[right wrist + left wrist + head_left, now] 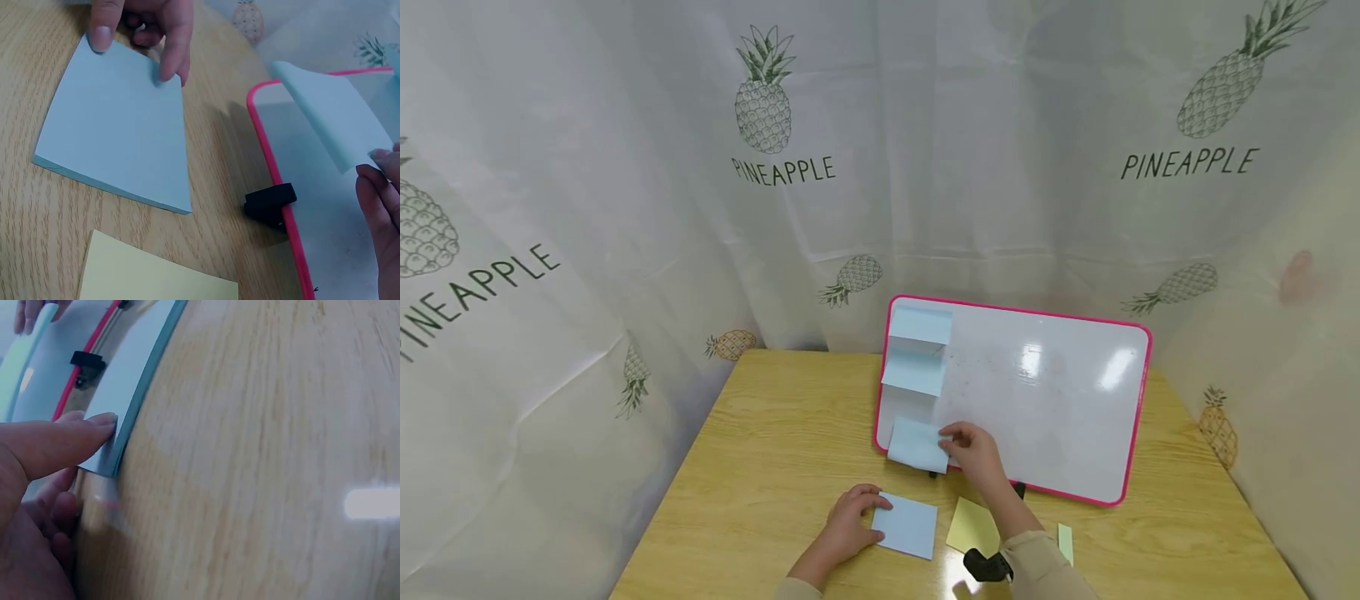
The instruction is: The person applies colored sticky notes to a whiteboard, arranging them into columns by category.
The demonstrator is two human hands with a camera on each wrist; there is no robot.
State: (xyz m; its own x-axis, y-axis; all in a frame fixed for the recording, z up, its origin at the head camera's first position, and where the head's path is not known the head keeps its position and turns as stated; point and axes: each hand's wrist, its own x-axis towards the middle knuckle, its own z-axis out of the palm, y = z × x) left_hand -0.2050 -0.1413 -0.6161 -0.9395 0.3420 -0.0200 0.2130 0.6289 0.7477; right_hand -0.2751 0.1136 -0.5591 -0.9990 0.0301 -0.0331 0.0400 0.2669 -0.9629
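A thick pad of light blue sticky notes (906, 527) lies on the table in front of the whiteboard (1037, 383). My left hand (852, 522) holds it at its left end, thumb and fingertips at the corners; the left wrist view shows the thumb (75, 440) close up. In my right hand (973, 454), a single blue sticky note (917, 443) is pinched by its right edge, over the board's lower left corner. From the right wrist view, this note (337, 115) looks curved and its far end stands off the board. Two blue notes, an upper one (921, 324) and a lower one (914, 372), hang above it.
A yellow sticky pad (973, 527) lies right of the blue pad, partly behind my right forearm. Farther right is a narrow pale green strip (1065, 543). Black clips (270, 203) sit on the board's pink lower edge. A pineapple-print curtain (1000, 167) surrounds the table.
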